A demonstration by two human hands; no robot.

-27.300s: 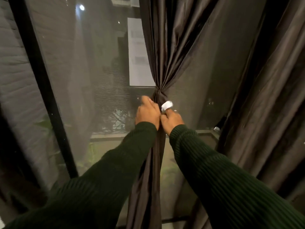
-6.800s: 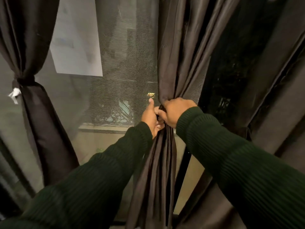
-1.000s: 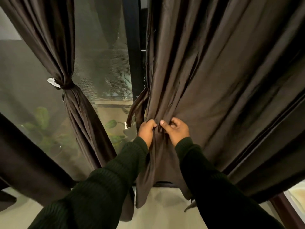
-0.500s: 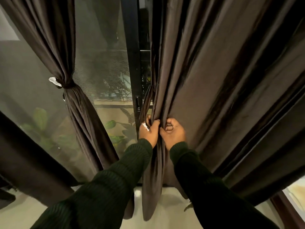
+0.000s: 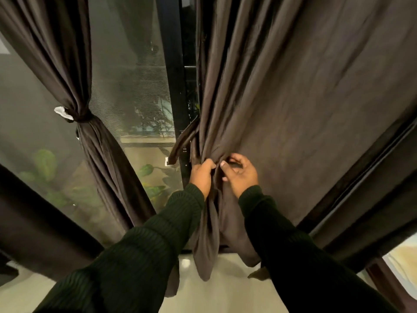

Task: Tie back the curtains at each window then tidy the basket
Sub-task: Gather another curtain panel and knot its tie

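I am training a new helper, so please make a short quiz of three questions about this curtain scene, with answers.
1. True or false: the left curtain is already tied back.
2. What does the left hand grip?
A. the window frame
B. gathered folds of the right curtain
C. a basket
3. Fill in: the loose strap hangs to the ____ of the hands.

Key
1. True: a band cinches it at the middle, with a white tag beside it.
2. B. The right hand is at the same folds, its fingers curled at the cloth.
3. Left, in front of the dark window frame.
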